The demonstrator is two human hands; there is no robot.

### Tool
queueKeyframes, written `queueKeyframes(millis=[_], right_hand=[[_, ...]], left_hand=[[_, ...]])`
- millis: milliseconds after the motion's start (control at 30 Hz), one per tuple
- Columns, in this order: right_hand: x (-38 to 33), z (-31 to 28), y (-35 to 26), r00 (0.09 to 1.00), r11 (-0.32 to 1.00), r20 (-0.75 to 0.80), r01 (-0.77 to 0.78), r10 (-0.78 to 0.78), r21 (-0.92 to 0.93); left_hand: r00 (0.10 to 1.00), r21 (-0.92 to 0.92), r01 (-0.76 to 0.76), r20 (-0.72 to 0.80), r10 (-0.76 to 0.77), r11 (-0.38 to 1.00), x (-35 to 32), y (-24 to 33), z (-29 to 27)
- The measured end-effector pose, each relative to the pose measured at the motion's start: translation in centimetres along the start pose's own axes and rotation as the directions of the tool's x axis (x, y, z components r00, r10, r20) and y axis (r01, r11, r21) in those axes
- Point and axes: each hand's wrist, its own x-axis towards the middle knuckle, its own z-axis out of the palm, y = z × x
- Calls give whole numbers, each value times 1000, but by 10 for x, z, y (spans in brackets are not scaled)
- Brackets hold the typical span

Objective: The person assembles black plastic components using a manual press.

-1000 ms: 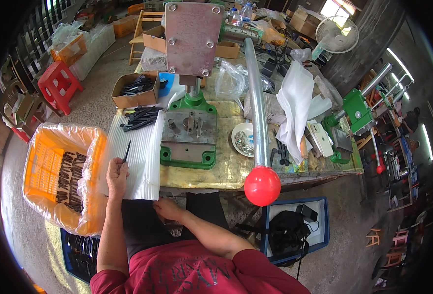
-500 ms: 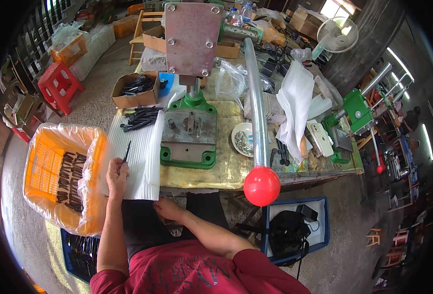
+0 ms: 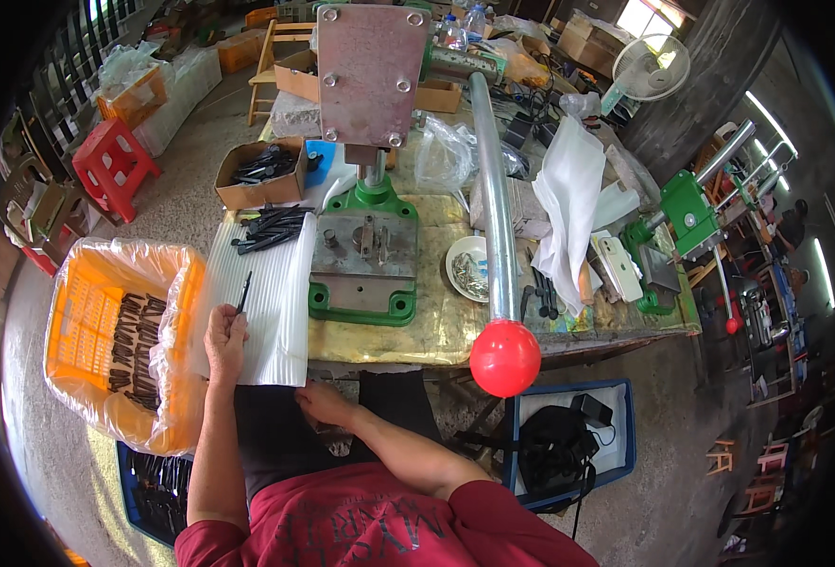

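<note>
Between the fingers and thumb of my left hand stands a slim black pen-like piece, tip pointing away from me. That hand is over the white ribbed foam sheet at the table's left. My right hand rests low by my lap, just past the sheet's near edge, its fingers turned down and mostly hidden. Similar black pieces lie heaped at the sheet's far end. Right of the sheet is a green hand press with a metal bed and a lever ending in a red ball.
An orange crate lined with clear plastic holds rows of dark pieces, left of me. Behind the sheet sits a cardboard box of black parts. A white dish of small metal parts is behind the lever. Blue trays flank my legs.
</note>
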Motion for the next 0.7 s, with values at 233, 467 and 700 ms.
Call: queueKeyframes(millis=[233, 467, 700], right_hand=[[-1, -1, -2, 999, 999, 14, -41, 41, 0], [-2, -2, -2, 1000, 1000, 16, -23, 23, 0], [-1, -3, -3, 999, 1000, 25, -31, 31, -8]], left_hand=[[1000, 28, -11, 27, 10, 1000, 0, -1, -1], [1000, -5, -13, -5, 13, 1000, -1, 1, 1], [1000, -20, -13, -9, 13, 1000, 0, 0, 1]])
